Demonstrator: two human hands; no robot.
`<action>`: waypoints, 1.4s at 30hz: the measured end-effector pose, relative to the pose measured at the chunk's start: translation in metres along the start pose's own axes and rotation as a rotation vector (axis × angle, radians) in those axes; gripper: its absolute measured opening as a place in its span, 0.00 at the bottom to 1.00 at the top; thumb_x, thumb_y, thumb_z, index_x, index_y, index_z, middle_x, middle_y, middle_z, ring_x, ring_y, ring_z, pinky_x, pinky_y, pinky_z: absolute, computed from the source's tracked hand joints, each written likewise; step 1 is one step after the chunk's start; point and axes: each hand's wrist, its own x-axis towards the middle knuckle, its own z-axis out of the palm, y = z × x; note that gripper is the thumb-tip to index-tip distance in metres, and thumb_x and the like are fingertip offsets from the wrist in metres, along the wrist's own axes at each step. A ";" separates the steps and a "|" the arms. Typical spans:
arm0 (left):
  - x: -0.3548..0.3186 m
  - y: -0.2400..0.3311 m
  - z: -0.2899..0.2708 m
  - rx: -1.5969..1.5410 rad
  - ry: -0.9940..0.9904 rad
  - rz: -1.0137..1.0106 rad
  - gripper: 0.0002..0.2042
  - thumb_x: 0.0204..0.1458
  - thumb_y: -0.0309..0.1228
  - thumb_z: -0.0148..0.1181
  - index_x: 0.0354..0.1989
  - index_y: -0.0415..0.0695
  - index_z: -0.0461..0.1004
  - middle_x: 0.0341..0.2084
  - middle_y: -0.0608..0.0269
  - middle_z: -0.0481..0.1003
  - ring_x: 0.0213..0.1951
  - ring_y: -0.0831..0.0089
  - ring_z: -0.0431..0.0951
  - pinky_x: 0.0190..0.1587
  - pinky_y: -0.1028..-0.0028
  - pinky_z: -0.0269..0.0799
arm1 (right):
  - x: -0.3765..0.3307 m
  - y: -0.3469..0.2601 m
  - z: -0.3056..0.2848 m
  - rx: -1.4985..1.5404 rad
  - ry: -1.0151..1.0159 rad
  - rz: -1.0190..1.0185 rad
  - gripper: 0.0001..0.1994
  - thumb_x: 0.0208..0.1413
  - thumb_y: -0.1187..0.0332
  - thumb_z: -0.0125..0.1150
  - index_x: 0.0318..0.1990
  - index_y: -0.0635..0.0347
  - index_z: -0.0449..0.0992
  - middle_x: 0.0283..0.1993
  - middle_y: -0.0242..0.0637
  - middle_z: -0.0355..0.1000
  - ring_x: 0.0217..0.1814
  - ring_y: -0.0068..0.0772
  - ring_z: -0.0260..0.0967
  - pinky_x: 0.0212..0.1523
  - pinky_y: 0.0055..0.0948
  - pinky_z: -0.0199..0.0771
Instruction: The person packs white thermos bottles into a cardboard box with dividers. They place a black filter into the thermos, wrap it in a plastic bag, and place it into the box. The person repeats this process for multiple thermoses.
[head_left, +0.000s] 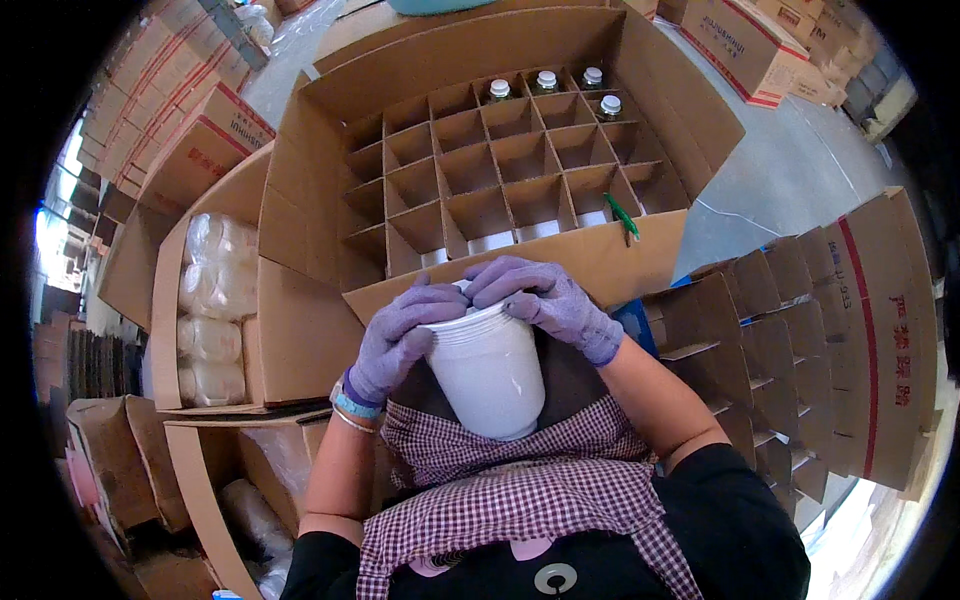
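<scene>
Nearest on my feed, below the fingers, a checkered apron point(500, 510) covers the person's lap, and the white jar point(490, 380) stands just ahead of it, its base close against the dark cloth. I read its long axis as near upright with a slight lean: the threaded neck points up and a little left, away from the wearer, and the base points back and right. The gloved left hand point(405, 340) wraps the neck's left side, fingers bent close together, thumb against the wall. The gloved right hand point(550, 300) grips from the other side, fingers bunched and curled over the rim, thumb at the threads; I cannot tell what the fingertips meet inside the mouth. Just beyond the fingers I have a divided carton point(590, 265), a slim green tool point(622, 217) hooked over its near wall. Left of the fingers, wrapped containers point(218, 290) sit in another box; to their right, a tipped carton point(890, 340) shows cardboard dividers. Well past the fingertips, white-capped bottles point(499, 91) occupy the divided carton's far cells, and stacked boxes point(150, 90) rise farther off, at the far left.
</scene>
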 end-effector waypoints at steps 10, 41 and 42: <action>-0.015 -0.004 -0.001 -0.101 -0.037 0.084 0.19 0.57 0.43 0.53 0.43 0.44 0.85 0.45 0.55 0.81 0.51 0.58 0.77 0.69 0.51 0.51 | -0.005 0.003 0.008 0.004 -0.047 -0.060 0.20 0.62 0.51 0.58 0.40 0.59 0.85 0.48 0.42 0.78 0.62 0.47 0.69 0.67 0.44 0.64; -0.050 -0.019 0.131 -0.242 0.075 -0.311 0.36 0.49 0.32 0.69 0.66 0.39 0.59 0.62 0.52 0.66 0.61 0.60 0.67 0.62 0.65 0.66 | 0.011 -0.189 0.098 -0.701 -0.849 -0.398 0.29 0.33 0.52 0.75 0.48 0.47 0.79 0.59 0.42 0.68 0.65 0.49 0.64 0.63 0.58 0.62; -0.062 0.005 0.126 -0.283 0.114 -0.331 0.38 0.49 0.31 0.70 0.68 0.39 0.57 0.63 0.53 0.65 0.61 0.61 0.67 0.62 0.67 0.65 | 0.014 -0.191 0.093 -0.730 -0.880 -0.289 0.31 0.32 0.52 0.76 0.49 0.48 0.78 0.57 0.41 0.70 0.64 0.48 0.66 0.64 0.55 0.64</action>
